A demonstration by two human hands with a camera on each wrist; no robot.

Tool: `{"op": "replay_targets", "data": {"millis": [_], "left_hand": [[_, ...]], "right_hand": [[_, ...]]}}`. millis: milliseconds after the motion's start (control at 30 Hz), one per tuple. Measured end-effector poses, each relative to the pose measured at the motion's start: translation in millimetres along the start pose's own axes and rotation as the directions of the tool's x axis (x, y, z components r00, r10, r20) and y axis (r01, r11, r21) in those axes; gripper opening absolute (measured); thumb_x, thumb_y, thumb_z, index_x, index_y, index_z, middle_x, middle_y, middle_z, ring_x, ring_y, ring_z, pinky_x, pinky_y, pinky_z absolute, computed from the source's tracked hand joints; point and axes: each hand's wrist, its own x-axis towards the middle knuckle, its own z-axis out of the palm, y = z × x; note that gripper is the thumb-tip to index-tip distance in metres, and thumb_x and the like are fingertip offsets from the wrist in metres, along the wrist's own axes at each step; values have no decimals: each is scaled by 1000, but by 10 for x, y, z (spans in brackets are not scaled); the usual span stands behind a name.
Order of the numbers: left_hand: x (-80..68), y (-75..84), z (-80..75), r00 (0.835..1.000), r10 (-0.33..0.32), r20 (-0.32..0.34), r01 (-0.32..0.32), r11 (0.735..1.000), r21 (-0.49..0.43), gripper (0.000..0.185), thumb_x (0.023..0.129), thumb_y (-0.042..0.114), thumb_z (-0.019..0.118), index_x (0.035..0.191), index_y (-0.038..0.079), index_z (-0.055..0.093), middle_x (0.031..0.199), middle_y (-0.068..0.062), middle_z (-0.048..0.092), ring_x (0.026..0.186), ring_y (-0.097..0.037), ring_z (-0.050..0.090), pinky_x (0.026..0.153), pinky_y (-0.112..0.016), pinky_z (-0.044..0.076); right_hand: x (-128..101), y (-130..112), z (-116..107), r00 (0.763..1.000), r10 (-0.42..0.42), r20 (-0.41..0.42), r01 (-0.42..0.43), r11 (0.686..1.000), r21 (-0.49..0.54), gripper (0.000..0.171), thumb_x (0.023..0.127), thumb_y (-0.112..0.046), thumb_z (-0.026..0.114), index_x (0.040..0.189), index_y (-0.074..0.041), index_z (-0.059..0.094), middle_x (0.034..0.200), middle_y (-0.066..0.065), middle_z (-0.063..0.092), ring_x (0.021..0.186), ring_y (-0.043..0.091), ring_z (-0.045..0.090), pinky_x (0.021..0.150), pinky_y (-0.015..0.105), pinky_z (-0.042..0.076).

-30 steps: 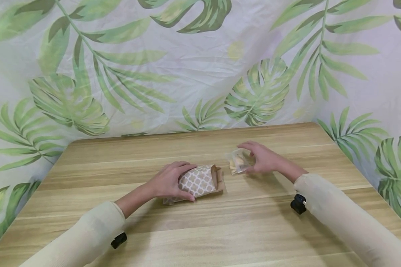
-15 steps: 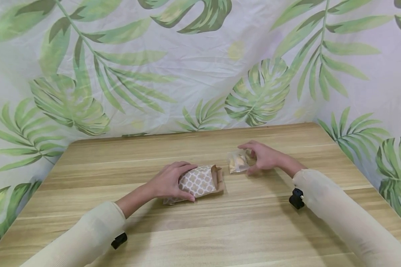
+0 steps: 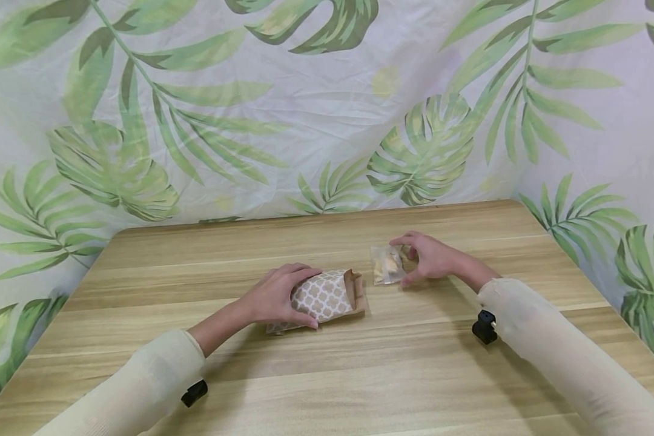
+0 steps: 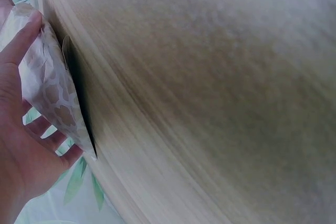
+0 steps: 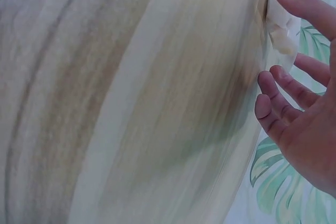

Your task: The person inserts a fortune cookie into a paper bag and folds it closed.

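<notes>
Your left hand (image 3: 275, 298) grips the bag (image 3: 324, 297) mid-frame; it's probably light paper, easily crushed. Packet (image 3: 386, 266) right of center looks slick, so pinch an edge. Can't tell if your right hand (image 3: 427, 259) has it.

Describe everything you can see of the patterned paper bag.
The paper bag looks like brown kraft paper printed with a white lattice. It lies on its side on the wooden table, creased, its plain brown mouth open toward the clear packet, which lies apart from it. The left hand grips it across the body, hiding part of it. Whether it holds anything cannot be seen.
</notes>
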Motion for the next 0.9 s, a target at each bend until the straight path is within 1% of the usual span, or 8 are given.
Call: {"op": "replay_targets", "data": {"millis": [200,300,467,567,700,900], "left_hand": [[7,-5,5,1000,-4,1,4,1000,-23,99,67,55,92,146,7,57,139,-16,61,127,-36,58,103,-57,48],[3,-3,3,1000,-9,7,9,999,-31,97,70,54,90,147,7,56,140,-17,60,128,-36,58,103,-58,48],[-9,6,-6,1000,-20,12,20,998,-61,91,75,52,86,148,8,55,143,-18,59,131,-38,56,103,-62,45],[-15,7,-7,1000,-23,11,24,996,-88,87,76,49,84,147,8,55,144,-17,58,134,-39,54,105,-65,42],[-19,6,-9,1000,-27,8,28,994,-106,82,78,47,82,145,9,55,145,-16,58,136,-38,52,106,-65,41],[-20,4,-19,1000,-6,-8,6,995,-100,79,79,46,83,143,9,57,143,-15,60,133,-38,55,105,-64,43]], "right_hand": [[-14,-7,17,1000,3,-13,-3,1000,-4,91,71,-18,95,144,12,50,128,24,56,99,31,61,86,43,51],[-22,-10,19,1000,5,-15,-5,1000,-6,90,71,-17,95,143,13,51,125,23,56,97,30,60,85,41,50],[-37,-24,15,1000,12,-16,-12,1000,-1,89,72,-17,95,143,13,51,124,22,55,96,30,59,84,41,49],[-46,-25,16,1000,8,-21,-8,1000,0,89,72,-17,95,143,13,51,123,22,56,95,30,59,84,42,50],[-54,-33,18,999,8,-37,-9,1000,-4,88,72,-16,95,144,12,51,122,20,57,94,29,59,82,40,50],[-83,-53,16,997,-2,-79,1,1000,-11,87,71,-16,94,143,11,52,123,20,59,92,28,59,79,37,48]]}}
